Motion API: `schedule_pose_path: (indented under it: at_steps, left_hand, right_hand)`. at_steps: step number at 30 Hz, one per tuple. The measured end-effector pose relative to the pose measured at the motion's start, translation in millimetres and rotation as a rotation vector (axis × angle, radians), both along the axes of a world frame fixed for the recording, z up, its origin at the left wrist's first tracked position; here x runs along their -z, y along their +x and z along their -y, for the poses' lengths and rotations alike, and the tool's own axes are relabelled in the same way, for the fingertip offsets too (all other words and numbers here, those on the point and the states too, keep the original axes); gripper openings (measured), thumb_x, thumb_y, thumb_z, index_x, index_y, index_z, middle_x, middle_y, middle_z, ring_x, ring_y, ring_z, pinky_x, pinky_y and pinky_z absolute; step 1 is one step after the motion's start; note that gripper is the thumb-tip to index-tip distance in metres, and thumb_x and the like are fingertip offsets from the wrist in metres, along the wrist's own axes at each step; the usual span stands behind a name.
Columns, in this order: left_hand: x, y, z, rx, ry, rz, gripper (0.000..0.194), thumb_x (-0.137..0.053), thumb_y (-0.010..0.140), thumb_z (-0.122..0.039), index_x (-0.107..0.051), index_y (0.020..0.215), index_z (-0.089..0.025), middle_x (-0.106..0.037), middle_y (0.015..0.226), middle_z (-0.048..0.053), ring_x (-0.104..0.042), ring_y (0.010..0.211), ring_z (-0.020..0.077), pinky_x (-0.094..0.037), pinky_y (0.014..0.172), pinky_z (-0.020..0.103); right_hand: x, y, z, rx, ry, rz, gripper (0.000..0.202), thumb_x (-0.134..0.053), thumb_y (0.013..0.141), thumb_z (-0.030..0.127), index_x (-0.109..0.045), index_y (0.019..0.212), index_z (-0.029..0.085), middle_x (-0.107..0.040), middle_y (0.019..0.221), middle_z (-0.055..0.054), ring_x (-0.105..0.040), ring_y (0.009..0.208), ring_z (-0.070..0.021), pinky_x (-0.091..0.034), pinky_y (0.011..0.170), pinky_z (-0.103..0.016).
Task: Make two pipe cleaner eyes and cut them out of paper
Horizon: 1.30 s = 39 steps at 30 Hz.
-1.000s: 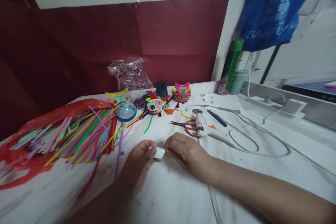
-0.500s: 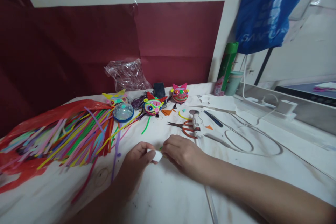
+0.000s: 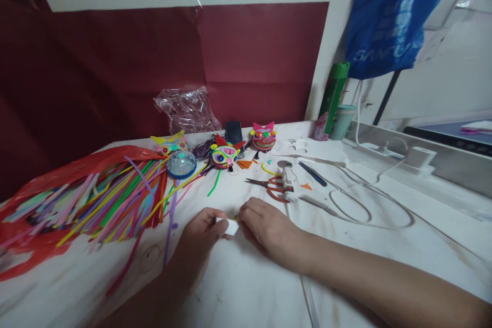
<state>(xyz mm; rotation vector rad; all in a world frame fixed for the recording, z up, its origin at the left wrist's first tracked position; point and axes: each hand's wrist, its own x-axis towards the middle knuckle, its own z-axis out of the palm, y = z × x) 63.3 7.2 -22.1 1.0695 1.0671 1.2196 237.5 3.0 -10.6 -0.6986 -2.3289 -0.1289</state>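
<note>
My left hand is closed, its thumb and fingers pinching a small white piece that looks like paper or card. Close by on its right, my right hand has its fingers bent together at the far end of the white piece. A tiny bit of green shows at those fingertips; the rest of what they hold is hidden. Beyond my right hand lie orange-handled scissors and a white glue gun with a long glue stick running toward me.
Colourful pipe cleaners spill from a red plastic bag at left. A round blue-rimmed container, decorated animal heads, a phone and tweezers lie behind. Cables loop at right near a green spray can.
Both hands stay in nearly the same place, with the white piece tilted very slightly. Nothing else on the table has visibly moved.
</note>
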Motion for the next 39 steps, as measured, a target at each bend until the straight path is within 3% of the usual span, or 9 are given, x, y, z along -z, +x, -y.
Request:
schedule_pose_path:
  at_steps: [6, 13, 19, 24, 28, 32, 34, 36, 39]
  left_hand:
    - [2.5, -3, 1, 0.084, -0.037, 0.160, 0.042, -0.086, 0.050, -0.040, -0.060, 0.071, -0.014, -0.060, 0.064, 0.000, -0.054, 0.058, 0.0120, -0.048, 0.057, 0.028]
    - [7.4, -7, 1, 0.171, -0.032, 0.236, 0.040, -0.085, 0.057, -0.041, -0.062, 0.073, -0.013, -0.060, 0.067, -0.001, -0.056, 0.057, 0.0111, -0.047, 0.058, 0.027]
    - [6.1, -7, 0, 0.128, -0.049, 0.201, 0.041, -0.085, 0.055, -0.044, -0.061, 0.072, -0.014, -0.058, 0.063, -0.003, -0.057, 0.053, 0.0109, -0.047, 0.057, 0.027]
    - [2.6, -6, -1, 0.110, -0.049, 0.130, 0.044, -0.085, 0.052, -0.046, -0.060, 0.070, -0.015, -0.060, 0.064, -0.003, -0.058, 0.052, 0.0109, -0.048, 0.058, 0.027]
    - [-1.0, -4, 1, 0.097, -0.025, 0.103, 0.039, -0.082, 0.055, -0.042, -0.059, 0.072, -0.015, -0.061, 0.063, -0.002, -0.058, 0.053, 0.0114, -0.048, 0.058, 0.027]
    - [4.0, -7, -6, 0.061, 0.016, 0.016, 0.034, -0.075, 0.059, -0.040, -0.055, 0.073, -0.017, -0.061, 0.062, -0.002, -0.059, 0.054, 0.0136, -0.048, 0.059, 0.029]
    - [8.6, -14, -17, -0.026, 0.078, -0.134, 0.031, -0.069, 0.063, -0.042, -0.053, 0.076, -0.019, -0.059, 0.060, -0.003, -0.059, 0.053, 0.0149, -0.047, 0.058, 0.030]
    - [11.1, -25, -31, -0.194, 0.177, -0.366, 0.029, -0.064, 0.064, -0.043, -0.054, 0.078, -0.020, -0.056, 0.057, -0.004, -0.057, 0.053, 0.0169, -0.046, 0.057, 0.031]
    - [8.0, -43, -49, -0.370, 0.327, -0.618, 0.025, -0.067, 0.059, -0.035, -0.058, 0.078, -0.022, -0.061, 0.072, 0.001, -0.061, 0.081, 0.0256, -0.046, 0.079, 0.039]
  right_hand:
    - [2.1, -2, 0, -0.043, -0.123, -0.197, 0.014, -0.042, 0.090, 0.012, -0.046, 0.079, 0.020, -0.057, 0.075, -0.006, -0.051, 0.070, -0.0168, -0.042, 0.062, -0.027]
    - [0.7, -3, -1, -0.073, -0.270, -0.288, 0.014, -0.042, 0.089, 0.012, -0.047, 0.078, 0.020, -0.056, 0.075, -0.005, -0.053, 0.069, -0.0149, -0.043, 0.062, -0.025]
    - [1.3, 0, -6, -0.115, -0.236, -0.251, 0.018, -0.040, 0.094, 0.014, -0.052, 0.081, 0.019, -0.060, 0.076, -0.006, -0.055, 0.073, -0.0157, -0.045, 0.066, -0.026]
    - [0.5, -1, -2, -0.099, -0.229, -0.271, 0.016, -0.043, 0.090, 0.014, -0.051, 0.077, 0.019, -0.060, 0.075, -0.006, -0.054, 0.071, -0.0160, -0.044, 0.065, -0.027]
    - [4.2, -7, 2, -0.002, -0.525, -0.468, 0.013, -0.047, 0.085, 0.016, -0.054, 0.074, 0.018, -0.057, 0.071, -0.002, -0.051, 0.064, -0.0132, -0.040, 0.059, -0.024]
    - [8.9, -11, -4, 0.027, -0.837, -0.704, 0.017, -0.053, 0.082, 0.032, -0.056, 0.074, 0.018, -0.054, 0.066, 0.000, -0.047, 0.060, -0.0128, -0.037, 0.055, -0.025]
    - [9.1, -11, -8, 0.007, -0.972, -0.802, 0.024, -0.059, 0.079, 0.040, -0.055, 0.072, 0.017, -0.053, 0.062, 0.001, -0.044, 0.056, -0.0116, -0.035, 0.053, -0.024]
    - [8.3, -11, -12, -0.029, -1.095, -0.868, 0.029, -0.066, 0.074, 0.044, -0.055, 0.070, 0.017, -0.052, 0.058, 0.002, -0.042, 0.053, -0.0102, -0.033, 0.052, -0.024]
    - [7.6, -12, -14, -0.109, -1.247, -0.957, 0.031, -0.071, 0.068, 0.044, -0.057, 0.067, 0.016, -0.053, 0.055, 0.003, -0.042, 0.051, -0.0087, -0.032, 0.052, -0.023]
